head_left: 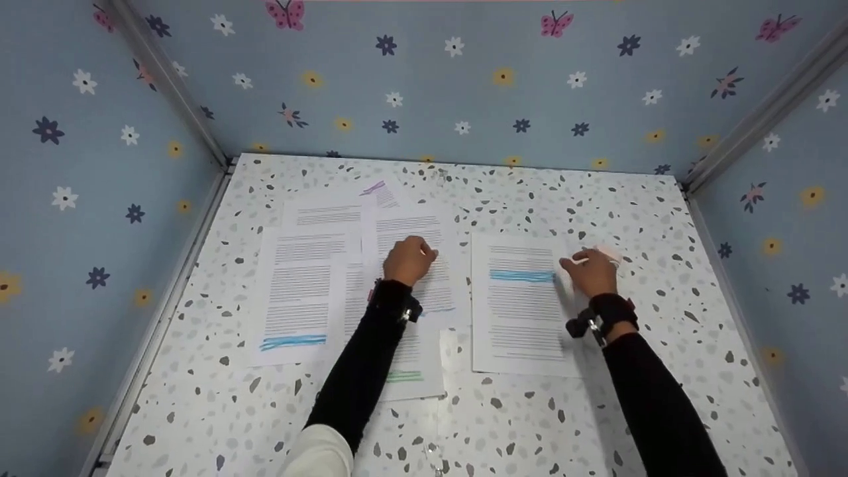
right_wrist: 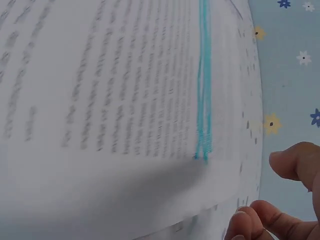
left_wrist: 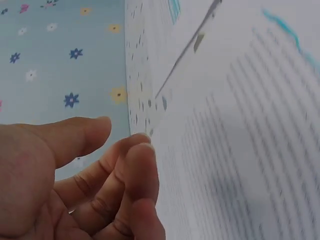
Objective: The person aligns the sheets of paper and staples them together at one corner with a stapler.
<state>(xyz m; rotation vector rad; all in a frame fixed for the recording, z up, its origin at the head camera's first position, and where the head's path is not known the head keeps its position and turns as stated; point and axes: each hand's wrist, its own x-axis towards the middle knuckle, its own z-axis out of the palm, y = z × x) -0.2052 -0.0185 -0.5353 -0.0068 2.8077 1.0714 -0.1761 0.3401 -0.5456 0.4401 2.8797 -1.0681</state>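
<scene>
My left hand (head_left: 409, 262) is over a printed sheet (head_left: 407, 225) in the left group of papers. In the left wrist view its fingers (left_wrist: 142, 172) bend loosely, apart from the thumb, with nothing between them. On the right, my right hand (head_left: 591, 273) hovers by the right edge of a stack of printed sheets (head_left: 523, 318), whose top page bears a blue highlighted band (head_left: 522, 275). Thumb and fingers stand apart in the right wrist view, holding nothing visible. A pale pink item (head_left: 608, 253) shows just behind this hand; its kind is unclear.
Several overlapping sheets lie at left, among them one with a blue mark (head_left: 293, 342), one with a green mark (head_left: 404, 376) and one with a purple mark (head_left: 374, 188). The speckled table (head_left: 503, 424) is bounded by flowered panels (head_left: 424, 79) at the back and both sides.
</scene>
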